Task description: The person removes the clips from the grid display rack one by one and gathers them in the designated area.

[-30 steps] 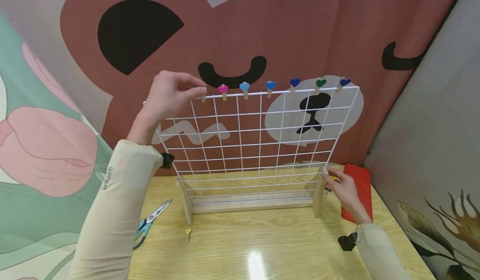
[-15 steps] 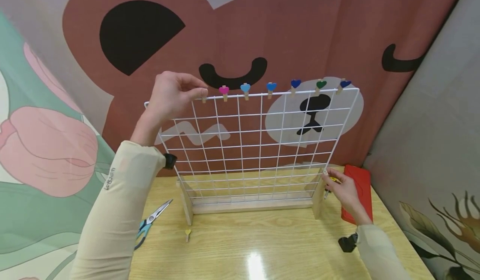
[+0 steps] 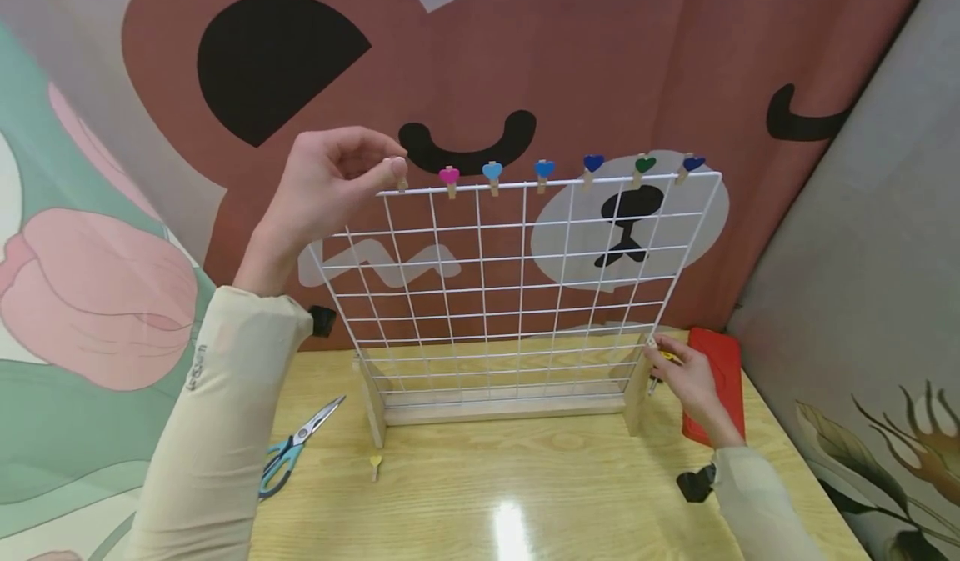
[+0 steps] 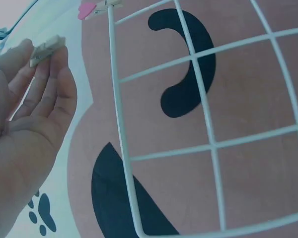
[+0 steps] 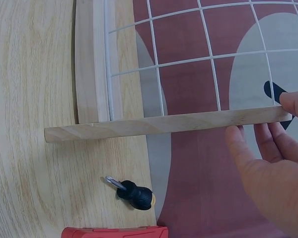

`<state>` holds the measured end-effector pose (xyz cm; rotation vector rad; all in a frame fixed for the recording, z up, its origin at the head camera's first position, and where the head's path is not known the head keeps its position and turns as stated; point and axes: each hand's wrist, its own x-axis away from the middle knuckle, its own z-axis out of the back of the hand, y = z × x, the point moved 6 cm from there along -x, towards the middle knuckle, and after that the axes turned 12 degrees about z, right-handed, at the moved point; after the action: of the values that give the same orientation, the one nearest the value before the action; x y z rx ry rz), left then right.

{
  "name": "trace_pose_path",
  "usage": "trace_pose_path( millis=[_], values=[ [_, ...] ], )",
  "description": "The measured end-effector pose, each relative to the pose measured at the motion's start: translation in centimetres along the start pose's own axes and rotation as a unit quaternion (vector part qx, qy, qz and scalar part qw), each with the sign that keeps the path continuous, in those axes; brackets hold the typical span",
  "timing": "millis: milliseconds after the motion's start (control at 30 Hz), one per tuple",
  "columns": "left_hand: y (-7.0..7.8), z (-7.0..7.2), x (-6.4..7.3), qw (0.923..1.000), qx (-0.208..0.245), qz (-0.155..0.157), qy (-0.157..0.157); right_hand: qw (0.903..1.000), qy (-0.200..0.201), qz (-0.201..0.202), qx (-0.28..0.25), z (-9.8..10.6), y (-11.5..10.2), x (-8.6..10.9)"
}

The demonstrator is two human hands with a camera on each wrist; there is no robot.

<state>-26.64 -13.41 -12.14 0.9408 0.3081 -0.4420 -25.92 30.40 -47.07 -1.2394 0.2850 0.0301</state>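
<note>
A white wire grid [image 3: 483,269] stands upright in a wooden base [image 3: 502,412]. Several heart clothespins, such as the pink one [image 3: 449,177], sit along its top wire. My left hand [image 3: 330,182] pinches a small wooden clothespin [image 4: 47,49] between thumb and fingertips. In the left wrist view that clothespin is apart from the grid; its heart, if any, is hidden. Down at the right end, my right hand [image 3: 686,382] grips the top of the wooden side post [image 5: 164,123], with the thumb on one side and fingers on the other.
Open scissors [image 3: 292,448] with teal handles lie at the table's left. A yellow heart clothespin [image 3: 376,467] lies in front of the base. Right of the rack are a stubby screwdriver [image 5: 134,195] and a red case [image 3: 722,386]. A printed curtain [image 3: 525,61] hangs close behind.
My left hand has lifted the clothespin up off the grid's top wire and shifted slightly left. My right hand keeps its grip on the side post.
</note>
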Motion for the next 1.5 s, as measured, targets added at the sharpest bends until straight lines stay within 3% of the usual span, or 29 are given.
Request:
trace_pose_path(
  millis=[267, 400, 600, 833, 1067, 1200, 1500],
  values=[
    [-1.3, -0.4, 1.5, 0.9992, 0.017, -0.028, -0.025, 0.9998, -0.004, 0.016, 0.009, 0.2, 0.1, 0.2],
    [-2.5, -0.9, 2.6, 0.9991, 0.006, -0.026, -0.034, 0.9998, -0.009, 0.018, 0.010, 0.0, 0.0, 0.3],
    [-5.0, -1.3, 4.4, 0.9986, -0.019, 0.016, -0.047, 0.9997, -0.010, 0.017, 0.013, -0.3, 0.0, 0.3],
    [-7.5, -1.9, 6.4, 0.9965, -0.019, 0.029, -0.076, 0.9997, -0.008, 0.021, 0.014, -0.2, -0.3, 0.1],
    [-11.3, -3.4, 8.8, 0.9920, -0.011, 0.071, -0.104, 0.9998, -0.009, 0.018, 0.007, -0.4, 0.0, 0.2],
    [-13.8, -4.7, 10.7, 0.9886, -0.004, 0.107, -0.106, 0.9998, -0.007, 0.015, 0.012, -0.1, 0.1, 0.4],
    [-18.3, -6.7, 14.0, 0.9836, 0.047, 0.152, -0.086, 0.9999, -0.008, 0.008, 0.012, -0.3, 0.1, 0.4]
  ],
)
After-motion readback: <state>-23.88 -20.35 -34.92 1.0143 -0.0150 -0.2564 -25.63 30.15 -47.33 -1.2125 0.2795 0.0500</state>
